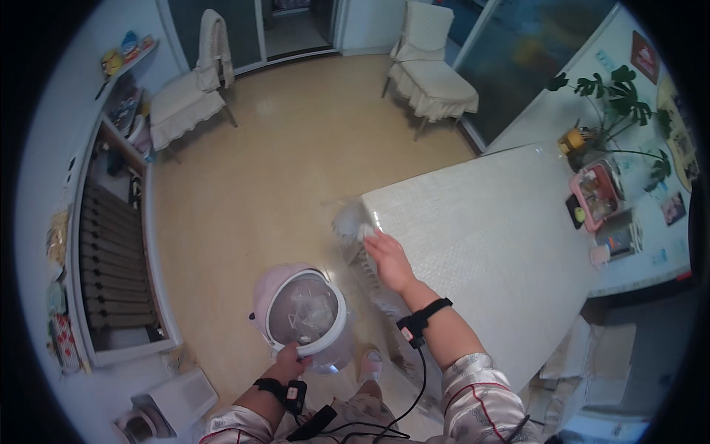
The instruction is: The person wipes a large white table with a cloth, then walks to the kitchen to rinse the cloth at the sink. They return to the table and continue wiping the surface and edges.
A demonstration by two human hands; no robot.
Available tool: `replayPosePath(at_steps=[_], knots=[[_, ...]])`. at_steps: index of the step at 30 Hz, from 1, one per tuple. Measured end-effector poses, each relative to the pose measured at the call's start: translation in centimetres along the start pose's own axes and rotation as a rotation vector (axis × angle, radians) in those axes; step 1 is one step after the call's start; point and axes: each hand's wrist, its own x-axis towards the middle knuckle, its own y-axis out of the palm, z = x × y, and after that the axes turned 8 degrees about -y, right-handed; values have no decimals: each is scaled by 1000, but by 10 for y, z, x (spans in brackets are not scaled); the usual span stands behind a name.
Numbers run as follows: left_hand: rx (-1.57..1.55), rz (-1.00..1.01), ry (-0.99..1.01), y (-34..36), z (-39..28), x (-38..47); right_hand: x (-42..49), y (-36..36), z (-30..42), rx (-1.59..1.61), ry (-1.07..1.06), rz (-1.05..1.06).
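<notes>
My left hand [289, 363] grips the near rim of a pink-and-white trash bin [343, 302]. The bin stands tilted open towards me, and a clear plastic bag [313, 311] lies crumpled inside it. At the near left corner of the table [471, 244], my right hand [390, 260] reaches to the edge of its pale tablecloth. A small white thing [365, 231] shows at its fingertips, too blurred to tell whether it is held. The clear plastic cover [355, 252] hangs over the table's edge beside that hand.
Two fabric-covered chairs [186, 105] [430, 83] stand across the floor. Along the table's right side are a pink basket [579, 194] and a leafy plant [624, 97]. A radiator [116, 261] is set in the left wall. A cable [424, 377] runs from my right wrist strap.
</notes>
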Motion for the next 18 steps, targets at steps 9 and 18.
replayPosePath(at_steps=[9, 18], knots=[[-372, -55, -138, -144, -128, -11, -169, -41, 39, -237, 1099, -781], [-453, -149, 4, -252, -266, 14, -162, -5, 42, -470, 1541, -611]])
